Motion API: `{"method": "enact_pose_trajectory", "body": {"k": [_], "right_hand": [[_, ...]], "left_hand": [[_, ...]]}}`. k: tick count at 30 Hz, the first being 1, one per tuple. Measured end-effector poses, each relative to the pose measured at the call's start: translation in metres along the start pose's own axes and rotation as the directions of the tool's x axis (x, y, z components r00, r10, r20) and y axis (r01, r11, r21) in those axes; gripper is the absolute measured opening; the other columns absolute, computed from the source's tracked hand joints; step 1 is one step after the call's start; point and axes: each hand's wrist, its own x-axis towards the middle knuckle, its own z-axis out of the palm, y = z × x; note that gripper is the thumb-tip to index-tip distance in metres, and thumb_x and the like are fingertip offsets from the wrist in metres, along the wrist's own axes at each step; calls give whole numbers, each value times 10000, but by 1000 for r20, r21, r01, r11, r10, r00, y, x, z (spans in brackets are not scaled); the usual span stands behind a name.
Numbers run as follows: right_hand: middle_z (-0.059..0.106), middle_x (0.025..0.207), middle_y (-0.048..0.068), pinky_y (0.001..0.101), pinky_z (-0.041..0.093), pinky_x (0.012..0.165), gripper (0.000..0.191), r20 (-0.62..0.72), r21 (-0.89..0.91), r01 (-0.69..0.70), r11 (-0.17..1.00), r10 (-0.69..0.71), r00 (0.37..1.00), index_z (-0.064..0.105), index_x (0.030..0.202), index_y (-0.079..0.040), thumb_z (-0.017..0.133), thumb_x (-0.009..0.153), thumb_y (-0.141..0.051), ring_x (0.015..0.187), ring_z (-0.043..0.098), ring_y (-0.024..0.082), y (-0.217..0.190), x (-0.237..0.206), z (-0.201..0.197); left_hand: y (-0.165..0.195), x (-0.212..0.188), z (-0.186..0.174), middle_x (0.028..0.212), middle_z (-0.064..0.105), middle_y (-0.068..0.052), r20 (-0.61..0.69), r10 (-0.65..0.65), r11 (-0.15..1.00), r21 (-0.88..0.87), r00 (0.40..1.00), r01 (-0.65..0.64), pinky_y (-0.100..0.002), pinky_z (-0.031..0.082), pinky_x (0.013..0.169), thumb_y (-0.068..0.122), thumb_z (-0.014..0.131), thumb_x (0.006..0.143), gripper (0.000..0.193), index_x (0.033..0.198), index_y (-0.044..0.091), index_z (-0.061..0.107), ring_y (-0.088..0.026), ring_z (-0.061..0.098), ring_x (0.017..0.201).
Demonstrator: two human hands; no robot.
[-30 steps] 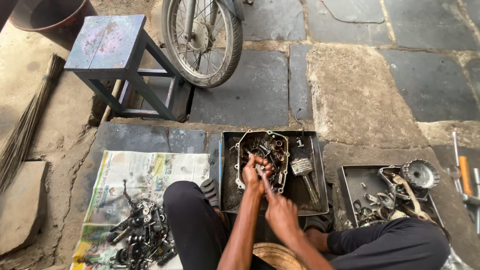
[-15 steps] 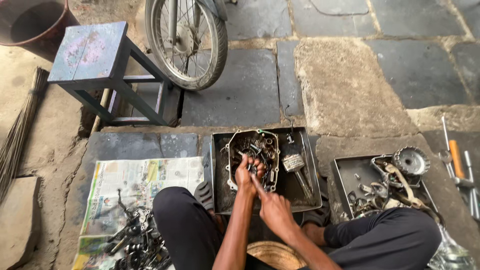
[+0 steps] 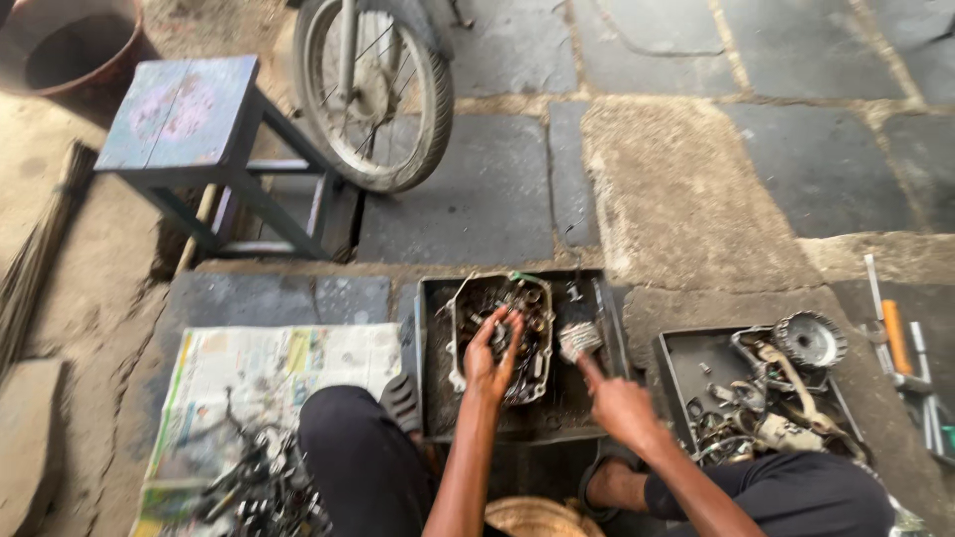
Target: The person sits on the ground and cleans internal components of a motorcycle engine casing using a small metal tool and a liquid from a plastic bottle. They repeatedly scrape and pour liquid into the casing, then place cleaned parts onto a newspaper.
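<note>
The engine casing (image 3: 502, 333) lay in the dark metal tray (image 3: 435, 398) before the person's knees — the left hand (image 3: 490, 356) rested on it, fingers spread wide. The right hand (image 3: 619, 406) gripped a brush (image 3: 580, 341) just beside it — a second tray (image 3: 686, 363) of parts sat nearby

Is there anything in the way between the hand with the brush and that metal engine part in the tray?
Nothing visible. The right hand holds a brush just right of the engine casing, with only bare tray floor between them. The left hand already rests on the casing.
</note>
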Motion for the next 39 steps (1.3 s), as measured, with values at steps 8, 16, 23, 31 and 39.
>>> {"method": "enact_pose_trajectory", "body": {"k": [8,16,23,31,39], "right_hand": [[746,902,150,388,669,619,342,-87,183,-113,977,130,988,639,1294,-115,490,1005,-219,676,757,240,100,74,-37],[664,1162,210,433,603,820,502,176,-191,29,981,5,984,646,1209,-14,749,770,-235,1038,677,347,94,110,13],[708,1094,184,432,629,765,533,499,-18,-147,989,136,856,651,1211,-49,800,753,-279,959,710,322,58,112,44],[758,1015,154,430,659,702,573,406,172,-393,903,298,864,657,1214,-89,858,734,-329,867,748,295,98,116,1],[684,1102,250,390,622,620,588,201,972,-235,32,413,888,566,1312,28,689,917,-390,830,722,317,182,87,-104]], "left_hand": [[-2,-19,11,524,506,1,-273,115,808,585,955,70,-200,232,264,573,569,986,491,754,147,494,-88,373,333],[-5,-36,45,797,699,-139,-283,63,796,593,957,123,-246,557,501,393,442,1019,402,921,57,639,-184,683,642],[-8,-26,25,769,686,-121,-295,72,687,707,953,167,-221,535,458,369,544,1022,342,871,71,618,-141,636,582],[-17,-14,0,640,568,-58,-271,65,643,747,960,167,-201,279,303,535,600,1011,477,790,113,572,-75,408,368],[-27,-22,26,888,716,-100,-167,30,854,516,985,62,-218,613,578,295,544,1058,301,1065,31,689,-121,707,690]]}}
